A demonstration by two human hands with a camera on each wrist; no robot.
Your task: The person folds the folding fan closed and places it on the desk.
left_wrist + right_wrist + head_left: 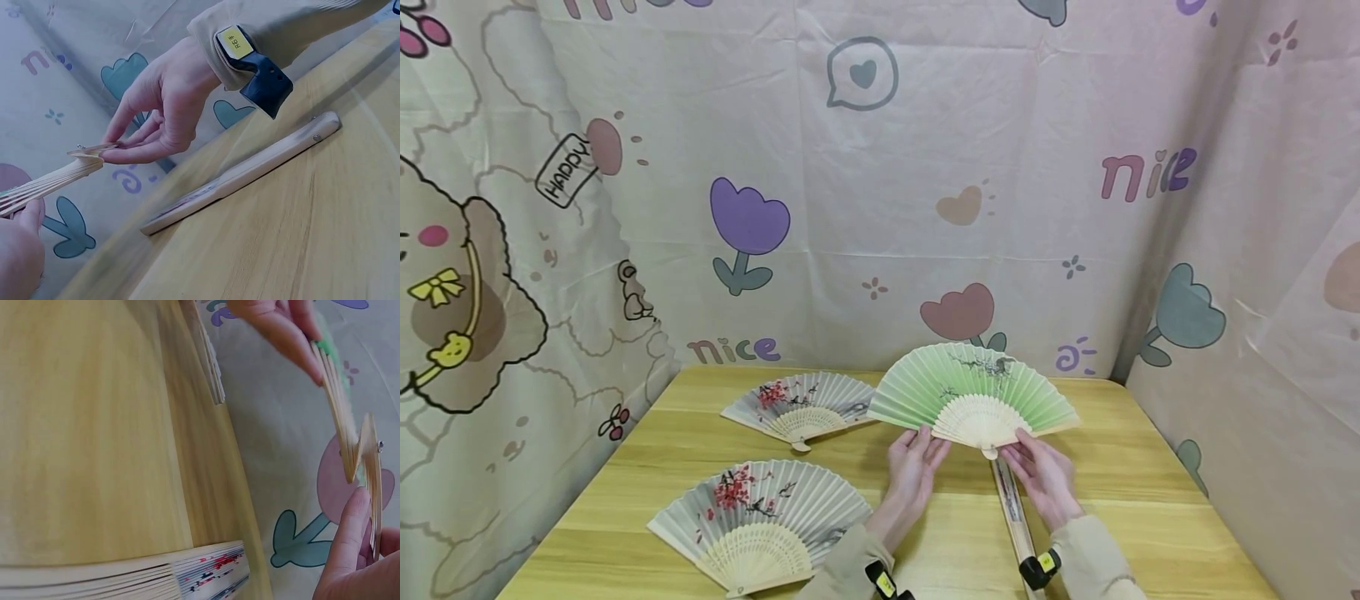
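Both hands hold a spread green folding fan (1045,396) with a dark branch design and pale slatted ribs, raised above the table. My left hand (913,475) pinches its left end rib, my right hand (1045,475) its right. The fan's pivot (990,453) hangs between the hands. In the left wrist view my right hand (165,103) grips the ribs near the pivot pin, while only part of my left hand (22,253) shows. Seen from the right wrist, my right hand (350,562) has its fingertips against the ribs (373,500).
A folded fan (1013,508) lies on the wooden table (1150,500) below my right hand. Two spread grey fans with red blossoms are on the left, one fan (812,400) at the back and another fan (767,508) nearer. Printed cloth (880,167) hangs around the table.
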